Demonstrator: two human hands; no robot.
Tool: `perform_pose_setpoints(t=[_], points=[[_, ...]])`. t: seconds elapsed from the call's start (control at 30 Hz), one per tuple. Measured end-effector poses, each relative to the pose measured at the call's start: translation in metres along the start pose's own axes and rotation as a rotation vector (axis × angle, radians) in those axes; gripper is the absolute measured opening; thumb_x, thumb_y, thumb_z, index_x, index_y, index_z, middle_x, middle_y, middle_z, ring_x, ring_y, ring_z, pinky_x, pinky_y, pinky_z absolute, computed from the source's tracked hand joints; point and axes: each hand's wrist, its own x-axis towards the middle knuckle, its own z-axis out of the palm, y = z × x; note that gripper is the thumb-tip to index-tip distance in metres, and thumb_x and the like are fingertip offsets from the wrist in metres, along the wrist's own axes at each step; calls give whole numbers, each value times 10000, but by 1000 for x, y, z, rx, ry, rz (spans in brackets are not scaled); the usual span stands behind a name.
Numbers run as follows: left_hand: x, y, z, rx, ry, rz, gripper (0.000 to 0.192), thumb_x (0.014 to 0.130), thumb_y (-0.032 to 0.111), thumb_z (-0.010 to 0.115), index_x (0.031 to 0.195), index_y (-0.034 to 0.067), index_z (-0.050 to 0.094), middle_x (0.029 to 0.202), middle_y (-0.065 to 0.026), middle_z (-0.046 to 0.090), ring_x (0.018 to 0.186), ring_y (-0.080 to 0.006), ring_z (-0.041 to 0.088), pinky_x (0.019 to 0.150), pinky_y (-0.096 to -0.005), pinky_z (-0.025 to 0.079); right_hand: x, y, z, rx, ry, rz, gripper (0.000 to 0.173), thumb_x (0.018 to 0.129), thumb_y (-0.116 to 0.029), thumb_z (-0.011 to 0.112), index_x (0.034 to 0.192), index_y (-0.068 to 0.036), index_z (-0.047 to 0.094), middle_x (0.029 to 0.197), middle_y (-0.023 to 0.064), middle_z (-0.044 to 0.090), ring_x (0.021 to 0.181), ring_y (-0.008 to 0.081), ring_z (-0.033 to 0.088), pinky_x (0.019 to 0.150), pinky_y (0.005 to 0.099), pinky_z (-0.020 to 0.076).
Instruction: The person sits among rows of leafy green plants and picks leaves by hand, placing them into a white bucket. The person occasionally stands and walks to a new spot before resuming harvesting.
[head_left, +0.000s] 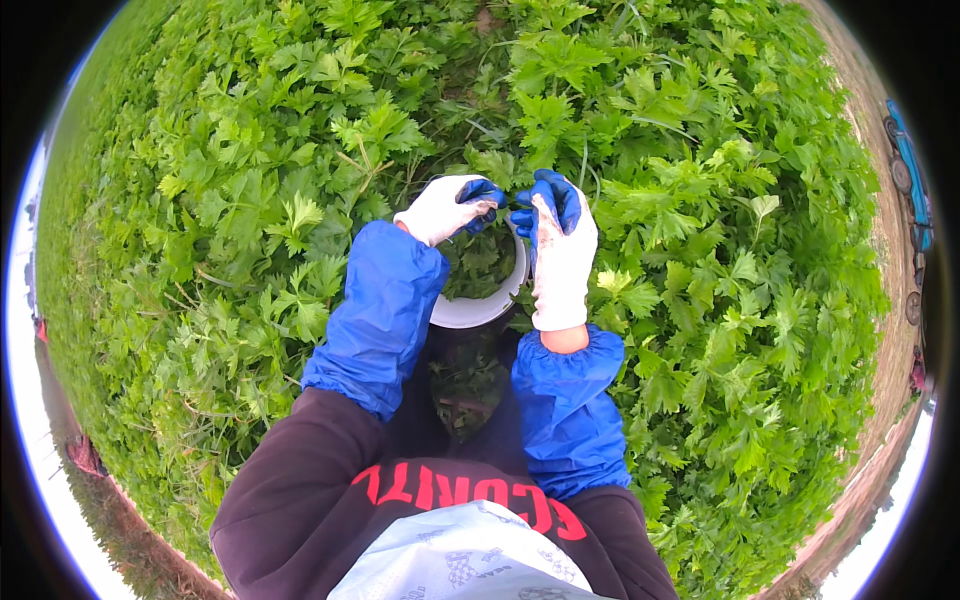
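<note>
My left hand (452, 208), in a white work glove with blue-coated fingers, hangs over the far left side of a white bucket (480, 313). My right hand (561, 232), gloved alike and soiled along the thumb side, is over the bucket's right rim. Both hands have curled fingers, with the fingertips facing each other a short gap apart. Whether anything small is pinched in either hand is hidden. Cut green leaves (480, 262) lie inside the bucket, which stands in front of my legs. The hands cover part of its rim.
Dense leafy plants, apparently celery (690, 210), surround me on both sides. A narrow gap with bare soil (487, 21) runs ahead between them. A blue wheeled vehicle (909, 176) stands on a dirt strip (874, 247) at the far right.
</note>
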Motion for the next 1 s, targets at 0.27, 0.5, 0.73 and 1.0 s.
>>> perform_pose_setpoints(t=[0.27,0.5,0.73,1.0], points=[[10,4,14,-56,20,-78,198,904,161,624,1062,43,648,865,3,636,763,-79,540,685,-255,470,4,-16,-6,195,166,-66,518,932,-112,583,1394,-38,361,1133,126,591,736,167,625,681,277,521],[10,10,24,-72,14,-59,210,903,172,624,1076,55,650,873,3,643,763,-79,544,667,-247,463,10,-24,-20,311,379,-186,605,931,-171,573,1438,-54,265,1170,156,581,777,235,655,651,324,556],[7,20,36,-164,49,7,236,894,166,630,1099,47,639,894,-4,650,783,-76,549,670,-240,461,14,-20,-26,523,402,-105,552,908,-34,577,1386,-63,302,1146,154,607,715,247,657,602,353,567],[50,97,40,-140,312,172,230,884,138,644,1072,6,639,838,-15,654,681,-58,547,592,-206,443,11,-14,-17,486,286,-24,451,934,-111,544,1351,-50,383,1110,141,626,674,178,623,620,292,538]])
